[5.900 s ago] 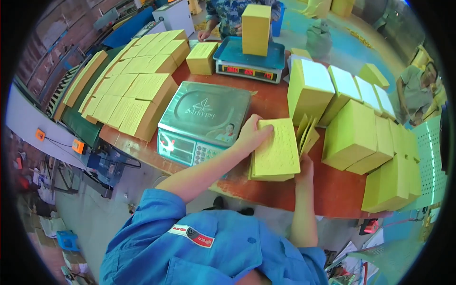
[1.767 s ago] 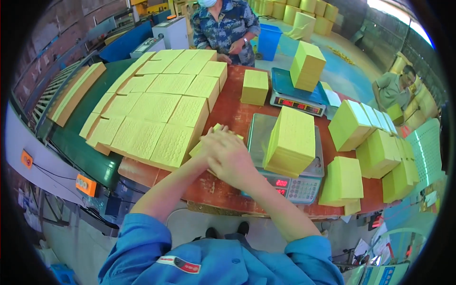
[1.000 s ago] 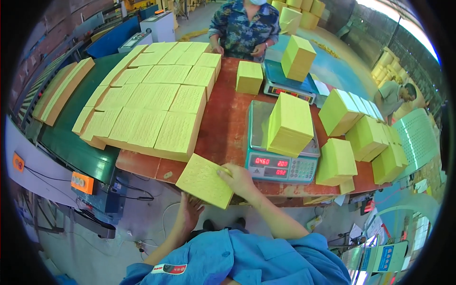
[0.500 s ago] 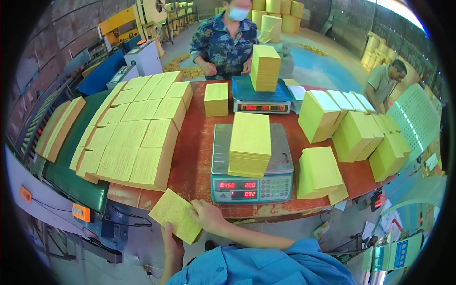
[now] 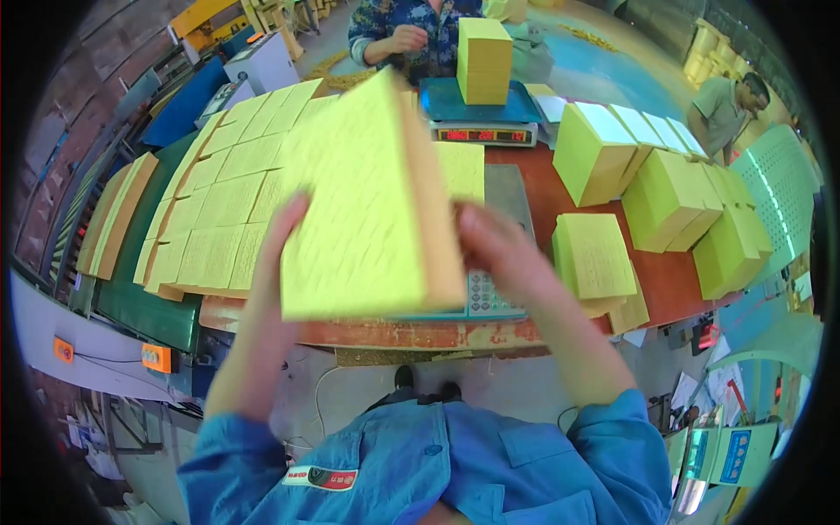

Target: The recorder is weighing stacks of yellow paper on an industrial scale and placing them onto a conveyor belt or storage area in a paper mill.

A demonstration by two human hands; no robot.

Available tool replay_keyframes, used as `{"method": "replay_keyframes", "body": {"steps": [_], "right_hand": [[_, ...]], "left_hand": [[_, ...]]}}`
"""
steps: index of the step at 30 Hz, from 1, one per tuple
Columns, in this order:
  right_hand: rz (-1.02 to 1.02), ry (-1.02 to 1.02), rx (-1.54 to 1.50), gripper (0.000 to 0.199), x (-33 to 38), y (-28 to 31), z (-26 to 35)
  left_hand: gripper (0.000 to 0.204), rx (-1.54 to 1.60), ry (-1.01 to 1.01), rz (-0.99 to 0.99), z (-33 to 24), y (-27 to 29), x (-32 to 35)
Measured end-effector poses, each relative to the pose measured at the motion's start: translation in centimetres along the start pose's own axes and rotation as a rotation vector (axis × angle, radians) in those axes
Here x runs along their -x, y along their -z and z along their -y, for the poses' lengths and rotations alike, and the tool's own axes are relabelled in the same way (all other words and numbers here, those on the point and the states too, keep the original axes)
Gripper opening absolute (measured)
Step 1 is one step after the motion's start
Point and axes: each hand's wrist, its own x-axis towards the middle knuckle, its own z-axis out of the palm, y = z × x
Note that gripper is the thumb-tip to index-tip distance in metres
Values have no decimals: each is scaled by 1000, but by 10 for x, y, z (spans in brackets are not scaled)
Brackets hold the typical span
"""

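Raised over the table's front edge is a thick stack of yellow paper (image 5: 359,210), tilted and blurred by motion. My left hand (image 5: 287,232) grips its left side, and my right hand (image 5: 494,245) holds its right side near the edge of the sheets. Behind it stands the near digital scale (image 5: 496,297), mostly covered; its readout is hidden. Part of another yellow paper stack (image 5: 465,171) shows behind the raised one, over that scale.
Rows of yellow stacks (image 5: 214,210) cover the table's left. More stacks (image 5: 595,258) stand on the right. Farther back, a second scale (image 5: 486,133) carries a tall stack (image 5: 484,61). One co-worker (image 5: 411,44) stands opposite; another person (image 5: 726,109) bends at far right.
The paper stack has risen from low in front of the table to above its front edge, tipped up. Both my hands moved with it, the right to its right side. The view shifted.
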Motion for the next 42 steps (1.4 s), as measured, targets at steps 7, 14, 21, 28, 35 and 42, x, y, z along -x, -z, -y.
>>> {"method": "replay_keyframes", "body": {"steps": [7, 14, 21, 28, 35, 42], "right_hand": [[-370, -34, -165, 32, -75, 56, 18], [-521, -114, -45, 32, -81, 60, -2], [-573, -31, -21, 31, -81, 61, -17], [-636, -1, 111, 30, -89, 68, -31], [-650, 52, -29, 30, -95, 62, -35], [-763, 133, 60, 40, -88, 67, -57]], "left_hand": [[63, -200, 253, 331, -6, -28, -175], [71, -385, 456, 361, 12, -13, -203], [75, -434, 289, 444, 14, -14, -183], [68, -490, 350, 363, 26, -8, -202], [77, -351, 139, 303, 45, 16, -217], [69, -415, -82, 98, 116, 27, -211]]}}
